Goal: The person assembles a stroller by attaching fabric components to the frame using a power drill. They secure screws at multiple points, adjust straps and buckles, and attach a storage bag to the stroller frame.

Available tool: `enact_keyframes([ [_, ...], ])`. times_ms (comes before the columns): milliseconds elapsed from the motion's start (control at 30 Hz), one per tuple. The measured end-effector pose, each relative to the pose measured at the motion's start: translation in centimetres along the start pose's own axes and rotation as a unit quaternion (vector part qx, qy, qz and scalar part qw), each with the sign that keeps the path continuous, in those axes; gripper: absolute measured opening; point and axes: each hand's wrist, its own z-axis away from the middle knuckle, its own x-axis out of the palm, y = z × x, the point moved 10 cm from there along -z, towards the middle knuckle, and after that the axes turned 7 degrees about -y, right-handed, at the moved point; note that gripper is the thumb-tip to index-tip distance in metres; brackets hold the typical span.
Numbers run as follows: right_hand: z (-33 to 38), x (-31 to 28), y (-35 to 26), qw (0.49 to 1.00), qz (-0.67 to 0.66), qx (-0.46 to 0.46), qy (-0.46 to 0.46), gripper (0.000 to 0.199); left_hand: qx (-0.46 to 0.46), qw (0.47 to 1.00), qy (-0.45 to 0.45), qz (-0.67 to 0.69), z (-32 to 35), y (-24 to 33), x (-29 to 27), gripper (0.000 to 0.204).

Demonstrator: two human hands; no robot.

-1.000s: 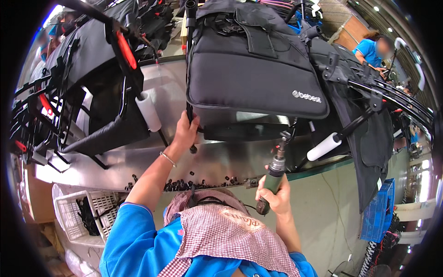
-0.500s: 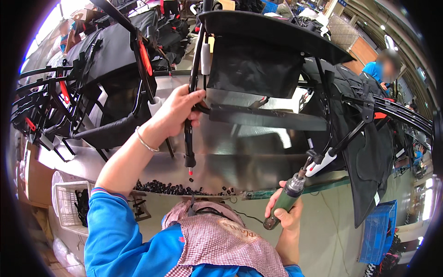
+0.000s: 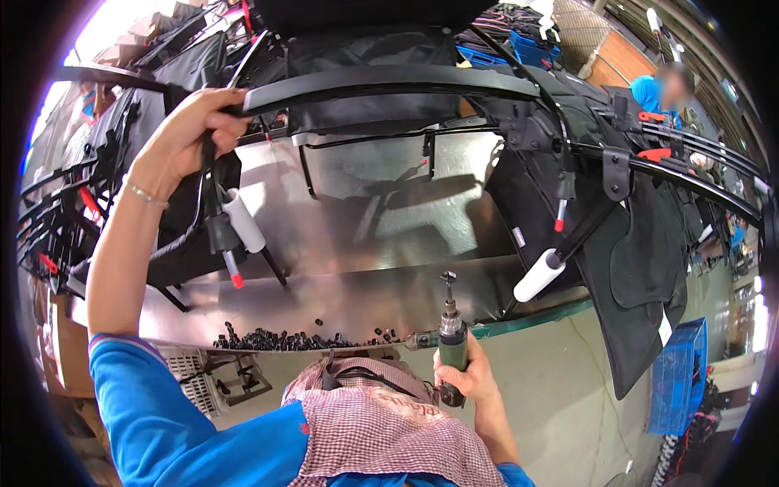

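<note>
My left hand (image 3: pixel 195 134) is closed around the left corner of a black tube frame (image 3: pixel 389 85), whose padded crossbar runs across the upper view. The frame's legs end in red tips (image 3: pixel 237 280). Black fabric (image 3: pixel 365 114) hangs behind the crossbar. In my right hand (image 3: pixel 466 375) is a green power screwdriver (image 3: pixel 453 349), pointing up near the table's front edge and apart from the frame. A small dark piece shows at its tip; I cannot make out what it is. White sleeves (image 3: pixel 538 277) sit on tubes at both sides.
Small black caps (image 3: pixel 280 339) lie heaped along the front edge of the shiny metal table (image 3: pixel 373 235). More black frames (image 3: pixel 97 187) crowd the left. Black fabric panels (image 3: pixel 633 300) hang at right, by a blue crate (image 3: pixel 677 377). A person (image 3: pixel 661 89) is at the far right.
The tube frame has turned and shifted with my left hand, which moved left and up. My right hand drew the screwdriver away from the right-hand tube, left and down.
</note>
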Motion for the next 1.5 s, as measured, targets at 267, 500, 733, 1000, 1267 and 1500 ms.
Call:
enact_keyframes([
  [267, -5.0, -5.9, -13.0, 0.888, 0.417, -0.120, 0.153, 0.054, 0.048, 0.997, 0.055, 0.024, 1.4, 0.2, -3.6, 0.012],
  [500, -4.4, -8.1, -8.8, 0.920, 0.291, -0.121, 0.232, 0.052, 0.038, 0.994, 0.030, 0.101, -2.6, 0.3, -2.8, 0.009],
  [733, 1.1, -12.1, -19.2, 0.784, 0.179, -0.417, 0.422, 0.049, 0.028, 0.991, -0.006, 0.132, -6.3, 1.7, -4.0, 0.009],
  [1000, -1.6, -15.4, -19.3, 0.833, -0.021, -0.339, 0.437, 0.042, 0.028, 0.989, -0.015, 0.144, -11.0, 2.2, -2.8, 0.014],
  [1267, -2.6, -17.8, -20.3, 0.866, -0.083, -0.315, 0.379, 0.046, 0.031, 0.984, -0.036, 0.174, -14.6, 2.6, -2.6, 0.014],
  [1500, -1.3, -21.5, -20.8, 0.890, -0.104, -0.283, 0.342, 0.042, 0.004, 0.958, -0.057, 0.280, -20.8, 5.9, -2.0, 0.016],
])
